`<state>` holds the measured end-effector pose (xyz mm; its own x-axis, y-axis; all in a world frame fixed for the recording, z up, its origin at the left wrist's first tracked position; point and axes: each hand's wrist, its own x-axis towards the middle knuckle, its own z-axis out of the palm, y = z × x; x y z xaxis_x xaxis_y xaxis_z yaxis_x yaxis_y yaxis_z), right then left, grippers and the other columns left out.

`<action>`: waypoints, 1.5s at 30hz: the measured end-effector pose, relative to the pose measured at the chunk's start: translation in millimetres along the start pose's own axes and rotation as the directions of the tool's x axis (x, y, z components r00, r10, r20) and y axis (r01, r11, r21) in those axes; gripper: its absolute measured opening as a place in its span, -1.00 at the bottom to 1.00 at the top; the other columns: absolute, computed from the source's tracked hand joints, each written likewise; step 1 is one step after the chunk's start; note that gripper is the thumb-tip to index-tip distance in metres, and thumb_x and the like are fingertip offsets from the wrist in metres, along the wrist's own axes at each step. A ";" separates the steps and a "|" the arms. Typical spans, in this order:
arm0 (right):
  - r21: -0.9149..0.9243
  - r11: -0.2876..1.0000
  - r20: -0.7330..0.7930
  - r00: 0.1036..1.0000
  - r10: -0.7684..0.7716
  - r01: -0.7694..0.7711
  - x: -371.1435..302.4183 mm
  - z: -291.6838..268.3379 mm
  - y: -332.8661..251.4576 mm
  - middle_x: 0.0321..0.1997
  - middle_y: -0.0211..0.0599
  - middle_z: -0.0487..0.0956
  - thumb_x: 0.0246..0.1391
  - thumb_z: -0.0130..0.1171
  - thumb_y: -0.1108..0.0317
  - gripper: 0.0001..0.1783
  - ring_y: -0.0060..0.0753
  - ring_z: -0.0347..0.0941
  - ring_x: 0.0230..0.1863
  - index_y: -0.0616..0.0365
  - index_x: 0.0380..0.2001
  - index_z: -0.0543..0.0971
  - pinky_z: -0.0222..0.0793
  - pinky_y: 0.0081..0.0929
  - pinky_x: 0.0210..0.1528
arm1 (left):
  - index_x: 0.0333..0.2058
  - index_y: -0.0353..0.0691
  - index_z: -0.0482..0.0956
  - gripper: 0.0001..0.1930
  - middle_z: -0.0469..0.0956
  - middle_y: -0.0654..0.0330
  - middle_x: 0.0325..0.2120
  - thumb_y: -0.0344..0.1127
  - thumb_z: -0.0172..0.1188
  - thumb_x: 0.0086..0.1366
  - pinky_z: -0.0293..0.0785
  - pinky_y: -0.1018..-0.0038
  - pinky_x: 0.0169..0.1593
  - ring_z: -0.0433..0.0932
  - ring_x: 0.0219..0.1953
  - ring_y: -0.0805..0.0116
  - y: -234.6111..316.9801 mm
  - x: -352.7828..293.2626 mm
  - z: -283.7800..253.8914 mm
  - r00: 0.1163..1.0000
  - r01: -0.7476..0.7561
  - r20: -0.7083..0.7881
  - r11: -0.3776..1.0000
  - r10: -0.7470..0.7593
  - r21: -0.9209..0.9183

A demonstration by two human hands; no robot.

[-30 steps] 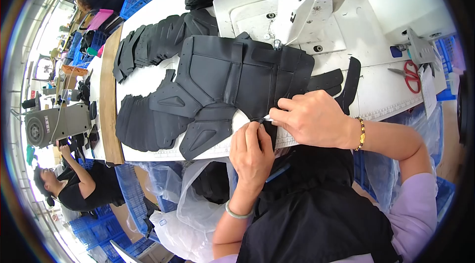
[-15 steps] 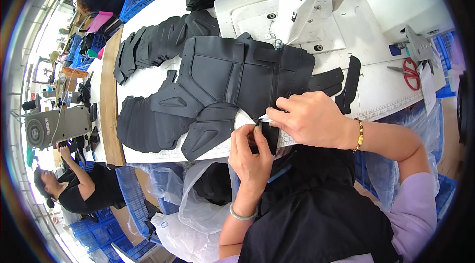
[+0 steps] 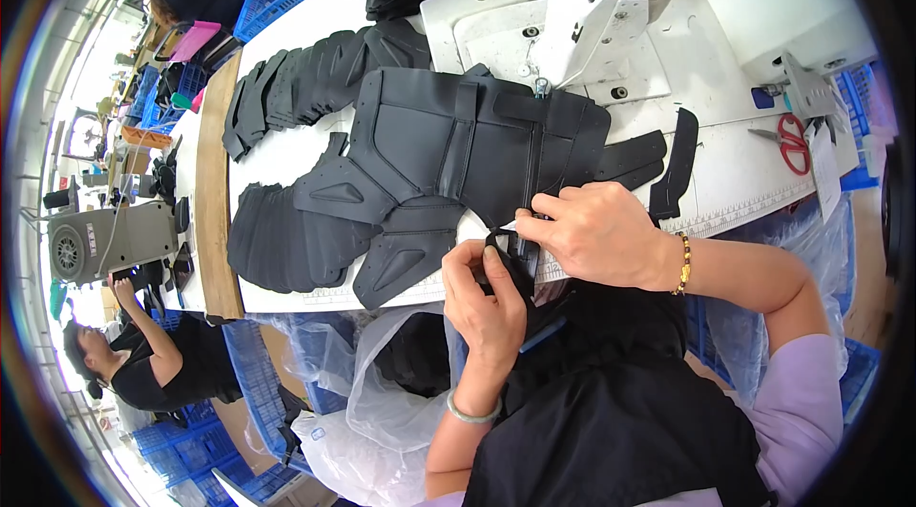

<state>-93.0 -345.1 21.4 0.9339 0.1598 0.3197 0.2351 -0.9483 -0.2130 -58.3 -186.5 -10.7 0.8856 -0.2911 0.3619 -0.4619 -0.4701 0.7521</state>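
Note:
A large black stitched panel (image 3: 410,130) lies on the white sewing table, its lower right corner reaching my hands. My left hand (image 3: 484,302) is closed, thumb and fingers pinching a dark flap (image 3: 510,269) at that corner. Just to its right, my right hand (image 3: 603,235) is closed too, with fingertips pinched at the panel's edge beside a narrow dark strip. Exactly what lies between those fingertips is too small to tell. Under the sewing machine head (image 3: 596,11), the panel's far edge lies close to the needle area.
Fanned stacks of black pieces (image 3: 286,240) lie left. Loose black strips (image 3: 676,164) and red-handled scissors (image 3: 792,144) lie right. A ruler runs along the near table edge. Clear plastic bags (image 3: 382,402) and blue crates hang or stand below. Other people work at far left.
My right hand has shifted slightly down and right along the edge. The dark flap by my left hand now shows more, turned up between the hands. The panel has barely moved.

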 end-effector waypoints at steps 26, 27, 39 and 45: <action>0.002 1.000 -0.062 0.998 0.004 -0.004 0.8 4.1 -12.4 -0.57 -0.49 0.36 -0.19 0.13 0.36 -0.79 -0.53 0.40 -0.61 0.06 -0.36 0.50 0.29 -0.54 -0.60 | -0.26 -0.40 0.34 -0.88 0.42 0.00 -0.36 -0.57 0.02 0.22 0.41 0.39 -0.32 0.45 -0.38 0.14 -3.7 -2.5 -3.0 0.997 -0.068 0.034 0.998 0.069 -0.004; 0.002 1.000 -0.066 0.998 0.004 -0.004 0.5 5.3 -12.6 -0.57 -0.49 0.36 -0.19 0.13 0.36 -0.79 -0.53 0.40 -0.61 0.06 -0.36 0.50 0.29 -0.54 -0.60 | -0.26 -0.41 0.34 -0.89 0.41 0.00 -0.35 -0.57 0.00 0.24 0.40 0.39 -0.32 0.45 -0.38 0.15 -2.7 -2.1 -3.5 0.998 -0.049 0.038 0.999 0.049 0.003; 0.111 0.990 -0.013 0.995 0.094 -0.092 0.7 0.0 -10.6 -0.54 -0.42 0.39 -0.01 0.16 0.25 -0.84 -0.42 0.46 -0.55 0.03 -0.36 0.50 0.32 -0.43 -0.57 | -0.25 -0.39 0.24 -0.93 0.55 0.03 -0.48 -0.50 -0.18 0.35 0.47 0.55 -0.28 0.55 -0.42 0.39 -4.0 3.5 -11.4 0.990 0.142 0.048 0.966 -0.134 -0.217; 0.531 0.807 -0.068 0.937 0.344 -0.258 -7.8 -35.9 -6.9 -0.41 -0.40 0.47 -0.03 0.28 0.28 -0.69 -0.51 0.46 -0.48 0.09 -0.21 0.48 0.33 -0.63 -0.45 | -0.27 -0.33 0.30 -0.94 0.33 0.27 -0.49 -0.50 -0.04 0.31 0.23 0.66 -0.52 0.31 -0.59 0.61 1.2 -2.7 -36.0 0.983 0.146 -0.076 0.960 -0.168 -0.240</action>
<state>-111.6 -349.7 53.5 0.9372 -0.1953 0.2889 0.0918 -0.6612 -0.7446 -59.4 -156.3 9.0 0.9518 -0.1432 0.2711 -0.3024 -0.2937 0.9068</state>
